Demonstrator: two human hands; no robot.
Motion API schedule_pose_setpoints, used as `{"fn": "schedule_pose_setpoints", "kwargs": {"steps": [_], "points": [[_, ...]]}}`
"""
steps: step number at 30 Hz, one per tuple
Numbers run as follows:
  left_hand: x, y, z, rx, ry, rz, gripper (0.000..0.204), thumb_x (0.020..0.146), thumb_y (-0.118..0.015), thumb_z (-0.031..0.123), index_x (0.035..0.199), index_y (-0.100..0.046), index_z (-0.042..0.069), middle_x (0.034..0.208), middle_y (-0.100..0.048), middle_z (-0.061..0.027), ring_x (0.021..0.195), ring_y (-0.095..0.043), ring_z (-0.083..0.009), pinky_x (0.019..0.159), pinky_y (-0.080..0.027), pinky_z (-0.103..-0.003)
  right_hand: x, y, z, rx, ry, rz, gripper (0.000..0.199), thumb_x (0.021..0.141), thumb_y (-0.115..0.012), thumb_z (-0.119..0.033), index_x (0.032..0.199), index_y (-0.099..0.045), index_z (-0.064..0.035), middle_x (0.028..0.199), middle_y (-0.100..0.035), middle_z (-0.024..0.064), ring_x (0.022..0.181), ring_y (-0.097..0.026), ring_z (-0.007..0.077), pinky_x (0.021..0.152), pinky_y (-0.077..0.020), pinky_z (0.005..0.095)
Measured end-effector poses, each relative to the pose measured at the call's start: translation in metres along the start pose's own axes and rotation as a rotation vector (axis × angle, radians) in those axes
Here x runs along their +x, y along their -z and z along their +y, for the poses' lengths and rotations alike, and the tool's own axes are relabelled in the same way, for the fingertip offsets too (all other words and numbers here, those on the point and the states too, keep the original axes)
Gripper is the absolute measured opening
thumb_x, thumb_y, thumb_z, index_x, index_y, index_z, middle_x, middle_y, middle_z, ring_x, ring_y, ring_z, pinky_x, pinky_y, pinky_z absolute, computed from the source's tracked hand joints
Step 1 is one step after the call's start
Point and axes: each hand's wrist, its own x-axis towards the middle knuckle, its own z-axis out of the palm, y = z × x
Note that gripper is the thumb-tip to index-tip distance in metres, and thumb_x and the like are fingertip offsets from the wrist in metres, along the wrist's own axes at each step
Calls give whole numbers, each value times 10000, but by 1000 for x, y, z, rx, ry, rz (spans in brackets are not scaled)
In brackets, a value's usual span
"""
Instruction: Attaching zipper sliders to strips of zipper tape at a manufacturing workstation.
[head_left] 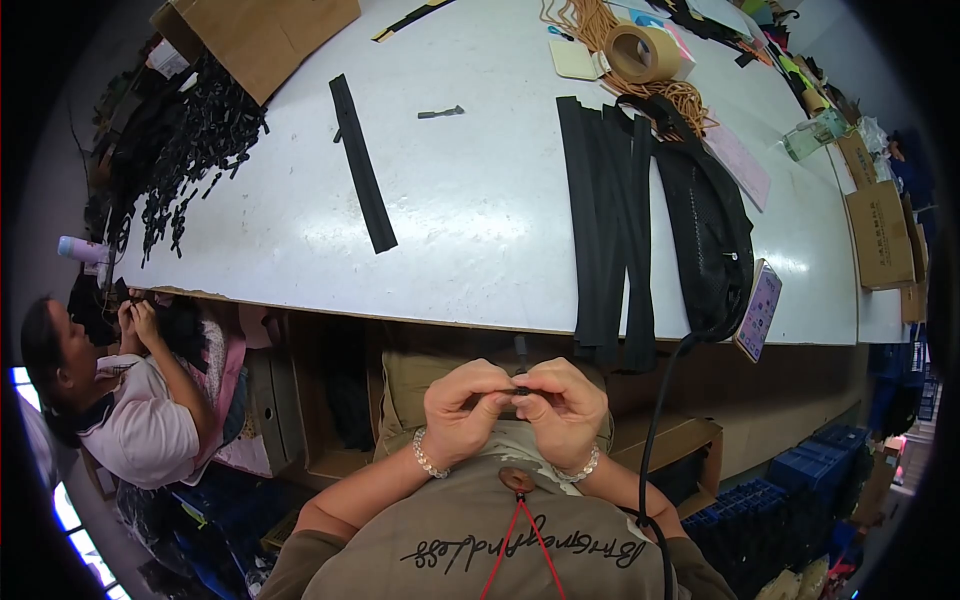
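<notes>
Head-worn fisheye, close above hands point(466, 402), facing down

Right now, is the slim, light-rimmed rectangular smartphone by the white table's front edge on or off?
The smartphone is on: small coloured icons show across its lit, pinkish screen.

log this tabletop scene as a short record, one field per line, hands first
left hand: pinching a small dark piece, exact kind unclear
right hand: pinching the same piece
table: white
table left: pile of small black parts, single black strip
table right: several black strips overhanging the near edge, black bag, smartphone
far right: tan tape roll
nearby: seated co-worker
</notes>
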Motion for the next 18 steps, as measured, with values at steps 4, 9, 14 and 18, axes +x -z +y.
{"fn": "schedule_pose_setpoints", "kwargs": {"steps": [4,9,14,18], "points": [[-1,0,2,20,-9,11,55,813,-628,16,849,-617,-24,770,-610,-97,657,-549,-161,575,-426,-251,0,-2,-4,26,-8,13,154,783,-697,-51,896,-633,33,820,-588,91,638,-551,87,523,-450,185],[-4,5,1,-6,-5,-14,62,804,-636,19,852,-629,-21,764,-617,-108,661,-563,-173,577,-437,-260,5,2,-11,-138,169,-52,166,744,-725,-40,888,-658,10,801,-604,84,642,-550,108,529,-436,209],[-1,5,-2,-45,-58,-27,80,796,-652,32,860,-639,-15,777,-622,-115,689,-580,-188,598,-448,-265,8,5,-16,-181,199,-76,191,706,-743,-25,882,-674,-2,787,-606,77,650,-561,125,550,-441,222],[2,7,-2,-1,-105,-48,104,788,-665,37,867,-639,-25,821,-627,-123,727,-591,-198,630,-460,-270,9,8,-18,-182,173,-102,216,696,-720,31,905,-682,-8,806,-614,84,667,-589,144,567,-467,235]]}}
